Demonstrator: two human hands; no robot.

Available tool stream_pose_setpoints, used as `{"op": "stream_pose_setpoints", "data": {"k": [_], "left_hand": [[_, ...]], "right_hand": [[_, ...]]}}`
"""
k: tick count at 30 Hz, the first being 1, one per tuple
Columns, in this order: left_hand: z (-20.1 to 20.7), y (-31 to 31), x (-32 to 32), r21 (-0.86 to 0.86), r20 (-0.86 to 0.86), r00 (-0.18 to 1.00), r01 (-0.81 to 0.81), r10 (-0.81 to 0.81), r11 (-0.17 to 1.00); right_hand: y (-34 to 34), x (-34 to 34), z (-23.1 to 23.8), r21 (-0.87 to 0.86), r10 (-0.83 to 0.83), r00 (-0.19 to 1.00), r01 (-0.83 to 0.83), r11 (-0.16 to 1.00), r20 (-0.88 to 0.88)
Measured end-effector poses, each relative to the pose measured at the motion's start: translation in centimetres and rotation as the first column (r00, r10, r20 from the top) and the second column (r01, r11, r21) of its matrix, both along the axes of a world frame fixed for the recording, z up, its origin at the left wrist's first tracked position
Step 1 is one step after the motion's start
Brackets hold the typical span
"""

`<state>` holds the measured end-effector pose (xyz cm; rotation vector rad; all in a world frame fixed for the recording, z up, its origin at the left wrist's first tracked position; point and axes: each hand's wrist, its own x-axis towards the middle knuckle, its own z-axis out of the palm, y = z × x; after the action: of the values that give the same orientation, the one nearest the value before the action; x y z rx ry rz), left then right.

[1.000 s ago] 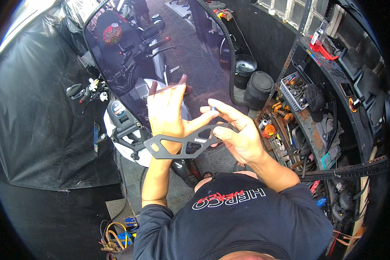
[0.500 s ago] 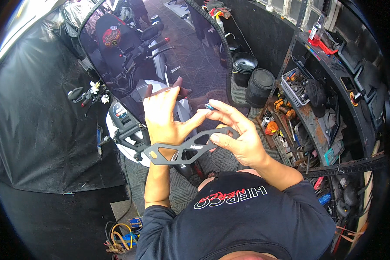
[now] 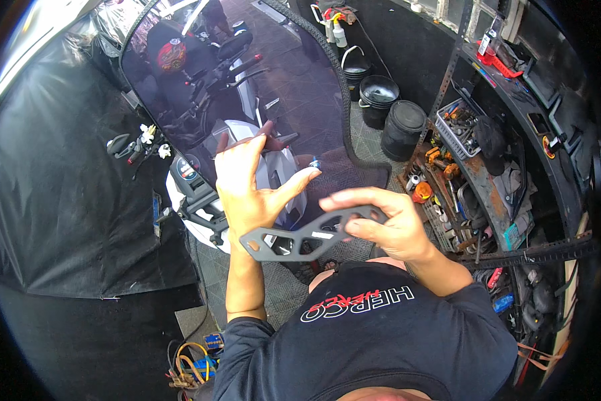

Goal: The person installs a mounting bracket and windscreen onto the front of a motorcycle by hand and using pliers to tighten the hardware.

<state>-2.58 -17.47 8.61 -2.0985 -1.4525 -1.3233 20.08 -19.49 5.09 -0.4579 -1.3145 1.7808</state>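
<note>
A large dark tinted windshield (image 3: 300, 87) with a black edge trim stands in front of me. My left hand (image 3: 243, 197) grips its lower part; the fingertips show darkened through the tint, the thumb lies on the near side. By the thumb tip sits a small blue and silver bolt-like piece (image 3: 316, 163). In my right hand (image 3: 397, 224) is a dark grey metal bracket (image 3: 322, 235) with several cutouts, pinched at its right end by thumb and fingers. The bracket's left end overlaps my left wrist in the picture. My right index finger is blurred, apart from the left thumb.
Behind the windshield stands a white and black motorcycle (image 3: 237, 127). Black buckets (image 3: 404, 130) are at the back right. A shelf on the right carries a grey basket (image 3: 457, 130) of tools. A black tarp (image 3: 80, 167) hangs on the left; coiled yellow hose (image 3: 190, 361) lies below.
My right hand has moved away from the left thumb, toward the right and nearer me, taking the bracket along. The small blue piece now shows by the left thumb alone.
</note>
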Motion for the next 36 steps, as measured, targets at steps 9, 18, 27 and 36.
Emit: {"op": "stream_pose_setpoints", "data": {"k": [9, 18, 27, 36], "left_hand": [[0.5, -1.1, -2.9, 0.026, 0.0, 1.0, 0.015, -0.015, 1.0], [1.8, -3.2, -3.8, 0.035, -0.049, 0.998, 0.033, -0.031, 0.999], [1.9, -6.1, -6.8, 0.011, -0.074, 0.996, -0.042, 0.042, 0.999], [0.7, -8.4, -11.4, -0.009, -0.088, 0.988, -0.13, 0.129, 0.991]], "right_hand": [[1.0, 8.6, -2.6, -0.26, -0.463, 0.779, 0.385, 0.885, -0.423], [4.6, 2.9, -3.5, 0.059, -0.429, 0.903, 0.43, 0.901, -0.031], [5.6, -2.5, -2.9, 0.112, -0.175, 0.979, 0.187, 0.976, -0.104], [5.2, -8.3, -5.4, -0.011, -0.048, 0.978, 0.046, 0.999, -0.202]]}}
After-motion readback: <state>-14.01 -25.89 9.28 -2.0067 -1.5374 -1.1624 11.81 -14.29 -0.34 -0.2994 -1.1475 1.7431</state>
